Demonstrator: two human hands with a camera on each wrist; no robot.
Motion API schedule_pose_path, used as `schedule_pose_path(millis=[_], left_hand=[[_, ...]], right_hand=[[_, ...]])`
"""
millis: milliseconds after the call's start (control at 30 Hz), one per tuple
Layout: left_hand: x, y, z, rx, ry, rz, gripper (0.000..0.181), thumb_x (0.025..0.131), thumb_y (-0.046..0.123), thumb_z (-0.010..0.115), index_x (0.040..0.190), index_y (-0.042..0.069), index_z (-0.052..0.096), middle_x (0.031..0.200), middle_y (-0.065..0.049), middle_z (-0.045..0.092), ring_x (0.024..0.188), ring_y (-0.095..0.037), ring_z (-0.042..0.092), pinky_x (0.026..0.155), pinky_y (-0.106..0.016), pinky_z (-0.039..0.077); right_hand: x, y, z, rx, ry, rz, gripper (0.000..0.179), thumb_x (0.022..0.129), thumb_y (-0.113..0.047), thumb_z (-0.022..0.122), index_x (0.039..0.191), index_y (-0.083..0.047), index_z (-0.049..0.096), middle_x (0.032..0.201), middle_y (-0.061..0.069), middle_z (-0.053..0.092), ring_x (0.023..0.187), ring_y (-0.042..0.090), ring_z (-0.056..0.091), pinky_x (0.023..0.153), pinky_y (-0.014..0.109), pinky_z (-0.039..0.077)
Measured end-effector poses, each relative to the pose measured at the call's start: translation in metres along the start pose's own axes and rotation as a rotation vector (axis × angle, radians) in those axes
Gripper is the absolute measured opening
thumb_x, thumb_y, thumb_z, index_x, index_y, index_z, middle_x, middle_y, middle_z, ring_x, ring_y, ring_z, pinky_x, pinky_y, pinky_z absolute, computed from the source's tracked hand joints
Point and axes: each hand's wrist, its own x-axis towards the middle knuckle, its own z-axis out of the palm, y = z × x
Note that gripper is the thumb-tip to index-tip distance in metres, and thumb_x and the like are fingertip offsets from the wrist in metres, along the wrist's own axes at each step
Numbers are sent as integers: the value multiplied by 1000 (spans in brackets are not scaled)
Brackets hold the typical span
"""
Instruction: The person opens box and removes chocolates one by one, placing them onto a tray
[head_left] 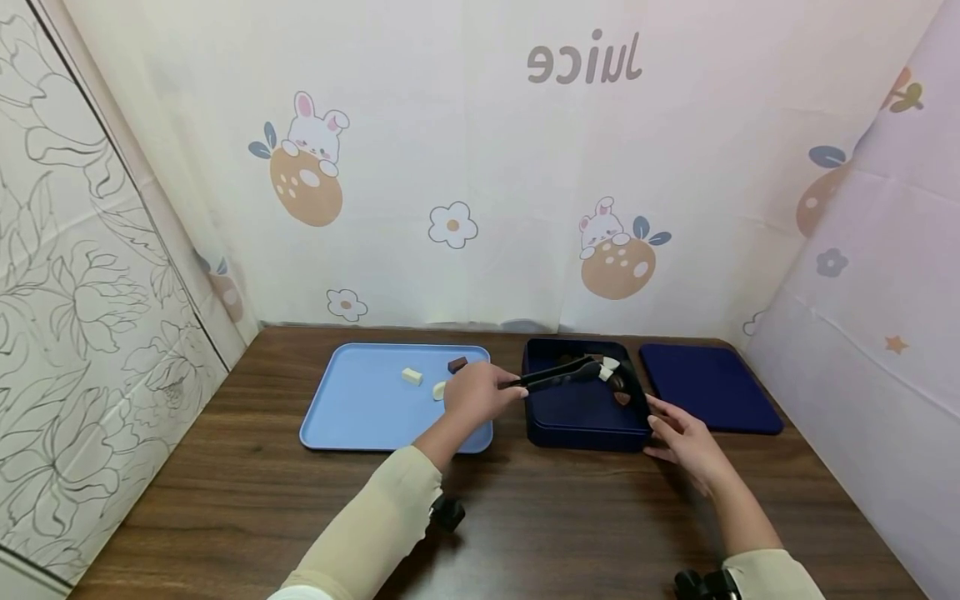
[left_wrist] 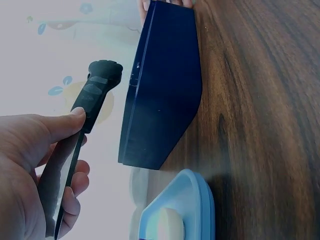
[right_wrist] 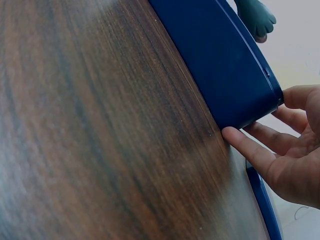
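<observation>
In the head view my left hand (head_left: 476,393) grips black tongs (head_left: 551,377) by their handle end. The tongs' tips are over the dark blue box (head_left: 577,440); a small brown bit (right_wrist: 261,39) shows at the tips in the right wrist view, but whether they clasp it I cannot tell. White and brown chocolate pieces (head_left: 622,398) lie along the box's right side. With fingers spread, my right hand (head_left: 678,437) touches the box's right wall and near corner. Left of the box, white chocolate pieces (head_left: 412,377) and a dark one (head_left: 457,365) sit on a light blue tray (head_left: 348,417).
A flat dark blue lid (head_left: 708,387) lies right of the box, close to the right hand. The wooden table (head_left: 555,517) meets a printed cloth (head_left: 510,275) at its back edge. A patterned panel (head_left: 82,292) stands on the left.
</observation>
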Motion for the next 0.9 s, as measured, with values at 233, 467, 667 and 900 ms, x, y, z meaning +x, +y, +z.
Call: schedule_pose_path(millis=[233, 467, 667, 900], left_hand=[[-9, -10, -9, -43, 42, 19, 36, 85, 56, 68, 115, 36, 74, 51, 8, 52, 41, -9, 32, 41, -27, 22], [-16, -23, -17, -89, 60, 40, 34, 86, 52, 69, 114, 34, 74, 54, 7, 51, 44, -10, 31, 41, -26, 21], [-21, -34, -24, -86, 79, 46, 33, 86, 53, 69, 112, 34, 75, 69, 9, 62, 49, -11, 42, 42, -27, 24], [-28, -49, -31, -110, 87, 3, 33, 87, 50, 70, 114, 32, 75, 95, 4, 72, 50, -14, 44, 42, -27, 27]], right_hand=[[1, 0, 0, -3, 1, -9, 59, 106, -23, 44, 155, -3, 20, 147, 33, 25, 123, 38, 41, 86, 41, 53], [0, 0, 0, -4, 3, -7, 58, 106, -21, 43, 156, -4, 19, 146, 33, 24, 123, 39, 41, 86, 42, 53], [0, 1, 0, -9, 9, -2, 57, 106, -21, 43, 156, -4, 20, 147, 33, 25, 123, 39, 41, 86, 41, 53], [0, 0, 0, -12, 6, -2, 59, 106, -23, 44, 156, -4, 19, 148, 34, 24, 126, 43, 36, 86, 41, 53]])
